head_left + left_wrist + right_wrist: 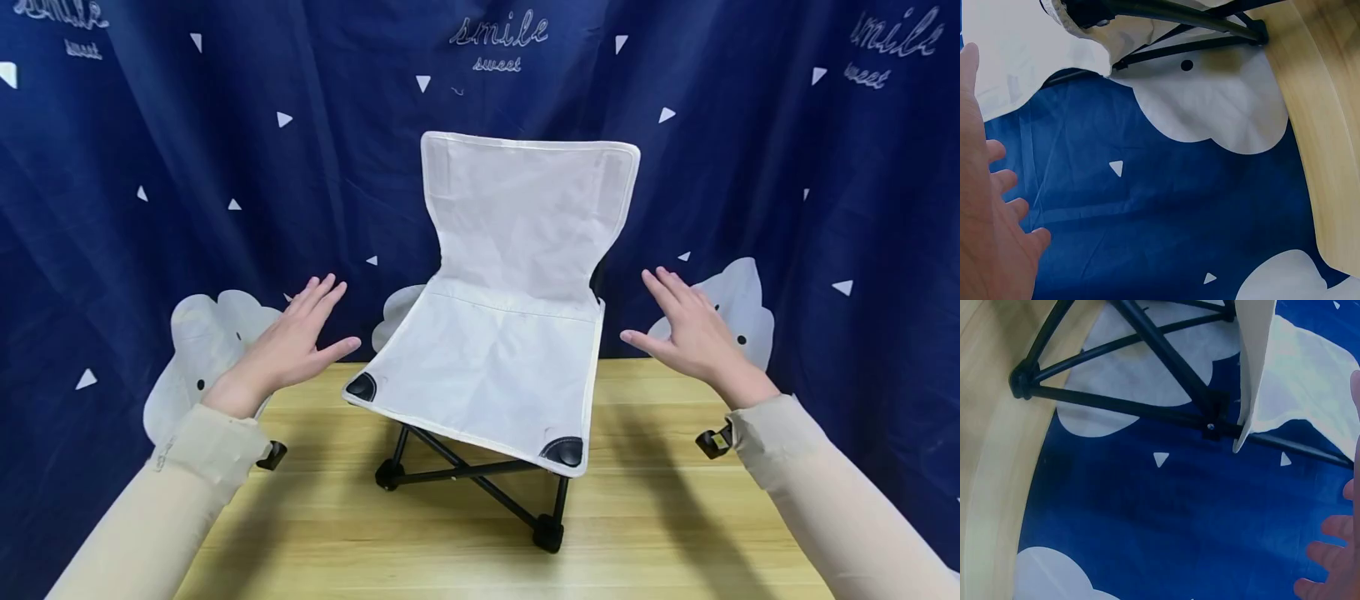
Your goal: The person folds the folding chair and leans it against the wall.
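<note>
A small folding camp chair (495, 333) with white fabric seat and back stands unfolded on a wooden table (675, 517). Its black crossed legs (480, 479) rest on the tabletop. My left hand (296, 337) hovers to the left of the seat, fingers straight and spread, holding nothing. My right hand (686, 325) hovers to the right of the seat in the same way, apart from the fabric. The left wrist view shows my left hand (985, 219) beside the chair fabric (1016, 56). The right wrist view shows fingertips (1335, 550) near the black frame (1160, 375).
A dark blue curtain (150, 167) with white triangles, clouds and lettering hangs right behind the table. The table's far edge (652, 362) meets the curtain. Bare wood lies in front of the chair and to both sides.
</note>
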The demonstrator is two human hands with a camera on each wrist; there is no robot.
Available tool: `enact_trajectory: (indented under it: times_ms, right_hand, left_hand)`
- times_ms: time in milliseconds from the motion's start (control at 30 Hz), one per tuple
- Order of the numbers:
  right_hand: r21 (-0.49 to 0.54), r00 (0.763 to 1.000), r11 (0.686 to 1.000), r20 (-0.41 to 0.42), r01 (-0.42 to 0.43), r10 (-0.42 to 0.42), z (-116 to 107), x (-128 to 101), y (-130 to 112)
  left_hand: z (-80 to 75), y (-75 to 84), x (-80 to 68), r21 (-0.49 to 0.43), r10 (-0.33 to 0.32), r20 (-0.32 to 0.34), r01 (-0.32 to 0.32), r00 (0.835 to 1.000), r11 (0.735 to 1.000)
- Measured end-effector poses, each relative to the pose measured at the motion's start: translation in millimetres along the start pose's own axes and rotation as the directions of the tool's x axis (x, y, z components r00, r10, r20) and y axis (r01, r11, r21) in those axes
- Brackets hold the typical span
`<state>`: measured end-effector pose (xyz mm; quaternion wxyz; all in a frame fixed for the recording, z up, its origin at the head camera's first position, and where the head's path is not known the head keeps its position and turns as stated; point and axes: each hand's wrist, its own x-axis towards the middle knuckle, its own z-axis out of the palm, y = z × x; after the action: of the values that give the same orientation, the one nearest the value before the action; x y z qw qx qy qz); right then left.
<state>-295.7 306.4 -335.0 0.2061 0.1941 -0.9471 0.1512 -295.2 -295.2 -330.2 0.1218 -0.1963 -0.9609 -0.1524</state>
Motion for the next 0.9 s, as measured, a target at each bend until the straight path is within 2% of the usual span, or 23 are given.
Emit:
enact_trajectory:
  times_ms: [200,367,700,900]
  right_hand:
    - [0.018,0.999,0.999,-0.031,0.037,-0.036,1,1,-5]
    - [0.037,0.992,0.995,-0.099,0.088,-0.084,2,1,-10]
    - [0.097,0.960,0.980,-0.240,0.175,-0.147,7,1,-18]
    - [0.116,0.941,0.966,-0.278,0.231,-0.191,7,0,-22]
  left_hand:
    - [-0.5,5.0,-2.7,-0.022,0.056,-0.034,-0.057,0.998,0.998]
    - [-0.7,8.1,-2.9,-0.041,0.077,-0.054,-0.080,0.996,0.996]
    - [-0.1,18.0,-2.2,-0.107,0.095,-0.084,-0.104,0.992,0.989]
    - [2.4,23.8,-1.5,-0.168,0.101,-0.091,-0.116,0.991,0.979]
